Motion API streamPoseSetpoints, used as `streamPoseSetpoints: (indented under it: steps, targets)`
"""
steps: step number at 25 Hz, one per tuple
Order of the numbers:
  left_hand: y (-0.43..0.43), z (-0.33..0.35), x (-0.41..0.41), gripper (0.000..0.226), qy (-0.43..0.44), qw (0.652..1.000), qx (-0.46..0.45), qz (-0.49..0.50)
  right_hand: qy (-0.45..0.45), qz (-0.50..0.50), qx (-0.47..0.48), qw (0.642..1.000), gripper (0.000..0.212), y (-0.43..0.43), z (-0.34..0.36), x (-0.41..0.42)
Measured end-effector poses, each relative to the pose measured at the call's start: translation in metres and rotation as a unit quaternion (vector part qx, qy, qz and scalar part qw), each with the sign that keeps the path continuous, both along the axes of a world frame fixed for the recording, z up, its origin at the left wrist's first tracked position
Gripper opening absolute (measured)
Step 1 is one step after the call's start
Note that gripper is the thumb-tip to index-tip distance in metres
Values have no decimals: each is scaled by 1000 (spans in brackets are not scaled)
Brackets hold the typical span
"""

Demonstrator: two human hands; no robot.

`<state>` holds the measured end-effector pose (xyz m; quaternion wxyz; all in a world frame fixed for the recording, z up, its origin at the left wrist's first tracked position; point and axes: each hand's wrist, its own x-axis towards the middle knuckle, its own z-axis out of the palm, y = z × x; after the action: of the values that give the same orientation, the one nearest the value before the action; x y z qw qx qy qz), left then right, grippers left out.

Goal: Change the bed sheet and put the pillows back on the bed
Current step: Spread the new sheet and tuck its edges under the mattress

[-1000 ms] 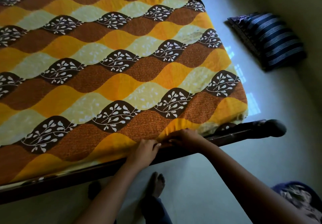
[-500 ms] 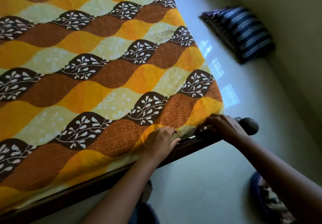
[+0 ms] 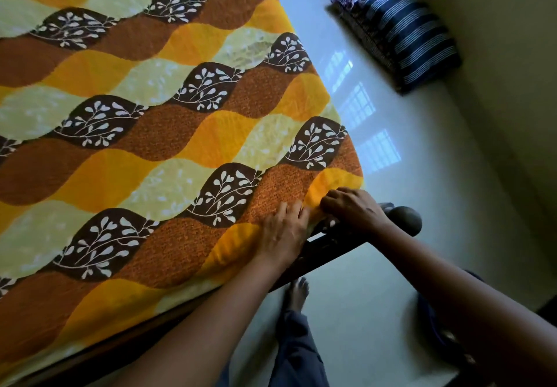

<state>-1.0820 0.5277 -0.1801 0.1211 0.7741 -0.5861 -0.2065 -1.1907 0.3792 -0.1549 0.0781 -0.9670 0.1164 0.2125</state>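
Pressing a wavy yellow, orange and brown fabric bed sheet (image 3: 180, 133) at its corner

Printed with white leaf sprigs, it lies spread across the bed. The left hand (image 3: 283, 233) rests flat on it, fingers straight. Just beside, the right hand (image 3: 352, 209) curls its fingers, pinching the sheet's corner above a dark wooden knob-ended bed frame (image 3: 404, 221). A navy striped pillow (image 3: 404, 34) lies well apart on the pale glossy floor (image 3: 437, 191).

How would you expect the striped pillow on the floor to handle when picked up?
The striped pillow looks plump with soft edges, so probably light and floppy, sagging if lifted by one corner. Its cloth cover likely grips well, and being flat-sided it should not roll.
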Motion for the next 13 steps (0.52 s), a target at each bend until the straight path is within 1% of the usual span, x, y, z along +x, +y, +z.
streamPoseSetpoints:
  steps: [2,3,5,7,8,10,12,13]
  targets:
    - [0,-3,-6,29,-35,998,-44,-31,-16,-14,17,1000,34,1,3,-7]
    - [0,-5,-8,27,-34,997,-56,-41,-17,-17,25,999,31,2,5,-9]
    - [0,0,-10,25,6,999,-35,-40,-2,-16,30,999,14,5,13,-13]
    - [-2,1,-14,13,57,998,-9,4,49,-2,21,999,18,6,15,-5]
    - [-7,4,-16,9,69,996,32,41,87,-2,20,996,21,5,15,1]
    - [-14,-1,-21,24,63,987,87,116,127,-20,41,991,26,3,15,12]
    - [-18,-3,-28,31,74,979,136,129,132,-32,51,989,26,2,13,14]
    - [-18,-5,-33,38,105,973,148,144,131,-39,54,989,26,2,12,12]
